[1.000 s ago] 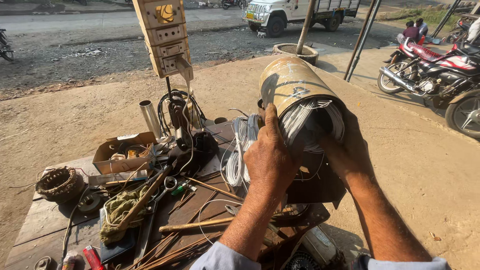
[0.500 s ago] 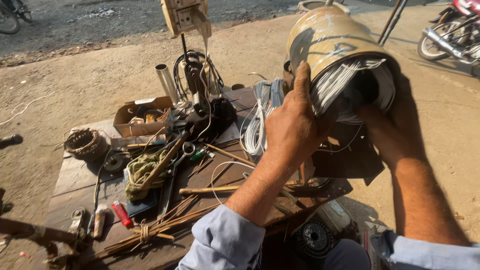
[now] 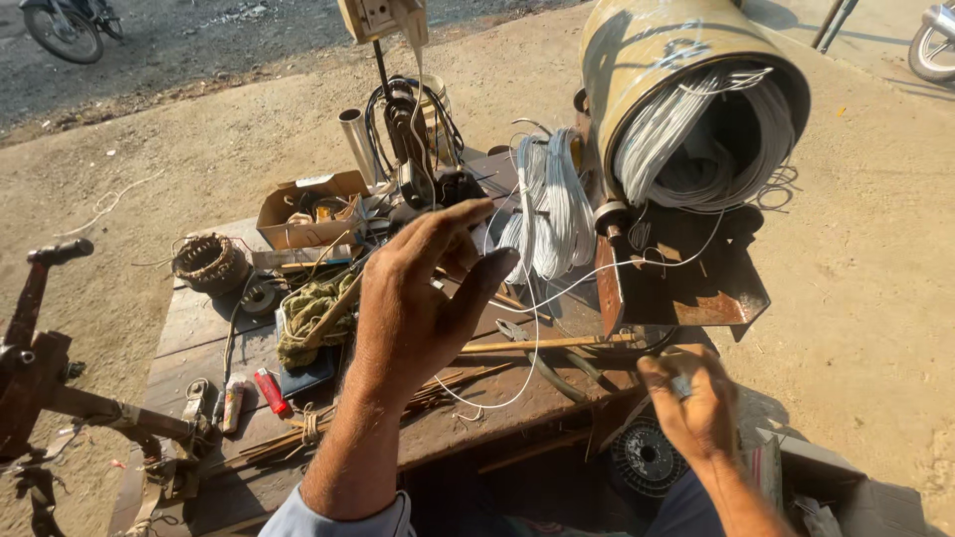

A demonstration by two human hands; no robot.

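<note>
Right hand (image 3: 693, 400) pinches the white wire (image 3: 557, 285) below the wound drum (image 3: 696, 109); left hand (image 3: 423, 288) hovers spread, empty. Best kept taut, drawn gently, no kinks.

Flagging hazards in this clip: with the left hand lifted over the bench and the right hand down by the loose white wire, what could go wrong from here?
The thin white wire trails from the big cylinder toward the right hand; a pull could snag it on the wooden stick or the rusty bracket. The left hand hovers open above crowded tools and might knock the red lighter off the bench.
</note>
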